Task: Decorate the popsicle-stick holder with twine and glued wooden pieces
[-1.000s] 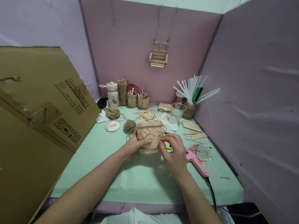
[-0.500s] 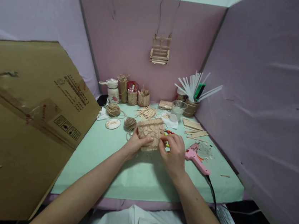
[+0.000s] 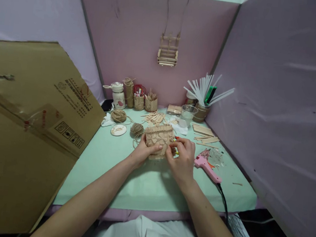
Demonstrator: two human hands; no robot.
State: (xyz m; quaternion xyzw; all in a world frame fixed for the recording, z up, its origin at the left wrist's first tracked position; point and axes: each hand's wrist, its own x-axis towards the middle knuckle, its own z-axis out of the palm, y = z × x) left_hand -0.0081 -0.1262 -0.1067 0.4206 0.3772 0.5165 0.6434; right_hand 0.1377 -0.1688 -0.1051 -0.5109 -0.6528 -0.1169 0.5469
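My left hand [image 3: 145, 150] is wrapped round a wooden craft-stick holder [image 3: 159, 134], its thumb lying across the front. Leaf-like wooden pieces decorate the holder's face, and a braided-looking band runs along its top edge. My right hand [image 3: 181, 157] has its thumb and fingers pinched together at the holder's right side. Whatever sits between those fingertips is too small to make out. Just behind the right hand, something red and yellow is partly covered. A pink hot glue gun [image 3: 208, 168] lies to the right of that hand.
Twine balls [image 3: 118, 116], a white round plate [image 3: 118, 130] and loose craft sticks [image 3: 154, 117] lie behind my hands. A pot of white glue sticks [image 3: 201, 112] stands back right, near a clear cup [image 3: 188, 114]. A large cardboard box [image 3: 30, 134] fills the left side.
My right hand has shifted slightly left, its fingertips moving further onto the holder's front. The left hand keeps its hold. The whole view has shifted a little.
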